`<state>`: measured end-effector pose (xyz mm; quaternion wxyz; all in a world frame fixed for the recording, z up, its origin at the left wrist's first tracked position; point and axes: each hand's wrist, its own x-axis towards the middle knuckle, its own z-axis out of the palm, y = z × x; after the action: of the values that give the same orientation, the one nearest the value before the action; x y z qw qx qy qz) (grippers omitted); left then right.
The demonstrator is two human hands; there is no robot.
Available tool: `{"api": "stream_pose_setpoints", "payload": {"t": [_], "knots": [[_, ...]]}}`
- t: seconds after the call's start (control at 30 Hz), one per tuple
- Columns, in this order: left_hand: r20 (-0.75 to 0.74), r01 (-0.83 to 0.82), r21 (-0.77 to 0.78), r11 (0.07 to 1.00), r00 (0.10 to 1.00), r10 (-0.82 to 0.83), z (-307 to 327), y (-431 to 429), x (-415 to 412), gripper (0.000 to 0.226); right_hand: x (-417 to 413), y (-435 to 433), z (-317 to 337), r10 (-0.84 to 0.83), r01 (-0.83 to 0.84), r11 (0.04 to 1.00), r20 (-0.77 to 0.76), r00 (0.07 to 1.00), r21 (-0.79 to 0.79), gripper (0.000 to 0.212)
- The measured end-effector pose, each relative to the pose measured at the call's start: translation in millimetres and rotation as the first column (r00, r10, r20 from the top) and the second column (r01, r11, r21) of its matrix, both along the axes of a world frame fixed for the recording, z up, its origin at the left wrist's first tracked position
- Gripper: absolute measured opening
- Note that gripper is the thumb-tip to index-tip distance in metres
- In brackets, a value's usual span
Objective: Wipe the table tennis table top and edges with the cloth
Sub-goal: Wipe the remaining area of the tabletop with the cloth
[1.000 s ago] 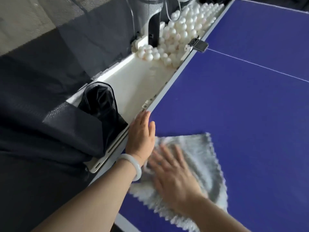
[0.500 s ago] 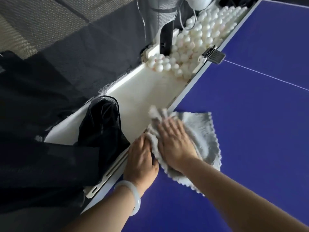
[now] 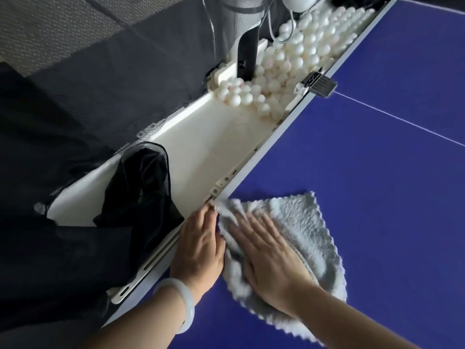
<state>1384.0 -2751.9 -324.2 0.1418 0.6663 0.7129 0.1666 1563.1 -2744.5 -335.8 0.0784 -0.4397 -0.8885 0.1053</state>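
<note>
— Where is the cloth?

— The fluffy grey cloth (image 3: pixel 297 222) lies on the blue table top (image 3: pixel 352 159), near me, its bunched side up against the table's white edge (image 3: pixel 251 170).

— And your hands?

— My right hand (image 3: pixel 266 248) lies flat on the cloth, fingers straight and slightly spread, pressing it down and grasping nothing. My left hand (image 3: pixel 198 243) rests just beside it on the edge, released as well, fingers straight and together, their tips touching the cloth's bunched corner. A pale bangle (image 3: pixel 181 303) sits on that wrist.

— What is around them?

— A white tray (image 3: pixel 206 142) runs along the outside of the edge, to my left. Black mesh netting (image 3: pixel 141 187) hangs into its near end, and a heap of white balls (image 3: pixel 289 61) fills the far end. Beside the balls a black clip (image 3: pixel 317 83) sits on the edge, where a thin white line (image 3: pixel 402 122) crosses the blue top
</note>
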Motion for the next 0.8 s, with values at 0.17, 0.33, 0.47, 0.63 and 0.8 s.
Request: {"api": "stream_pose_setpoints", "payload": {"t": [0.17, 0.33, 0.47, 0.63, 0.8], "knots": [[0.024, 0.000, 0.000, 1.000, 1.000, 0.000, -1.2, 0.1, 0.2, 0.056, 57.8, 110.0, 6.2, -0.219, 0.222, 0.975, 0.162, 0.962, 0.003, 0.058], [0.011, 0.015, -0.002, 1.000, 1.000, -0.015, -0.4, -0.9, -0.2, 0.056, 46.5, 140.7, 14.1, -0.642, 0.650, 0.760, 0.126, 0.756, -0.030, 0.061], [0.002, 0.027, 0.008, 1.000, 1.000, -0.027, 3.0, 0.7, -0.8, 0.055, -17.2, 42.3, 7.9, -0.208, 0.210, 0.978, 0.117, 0.971, -0.010, 0.058], [-0.030, 0.044, 0.041, 0.998, 0.999, -0.043, -0.6, -0.5, -0.6, 0.055, 48.8, 67.0, 10.8, -0.056, 0.060, 0.998, 0.110, 0.992, -0.031, 0.057], [-0.201, 0.128, 0.069, 0.989, 0.973, -0.111, -6.7, -2.3, 6.7, 0.057, 114.9, 117.1, 6.8, -0.665, 0.668, 0.743, 0.083, 0.742, -0.027, 0.057]]}}
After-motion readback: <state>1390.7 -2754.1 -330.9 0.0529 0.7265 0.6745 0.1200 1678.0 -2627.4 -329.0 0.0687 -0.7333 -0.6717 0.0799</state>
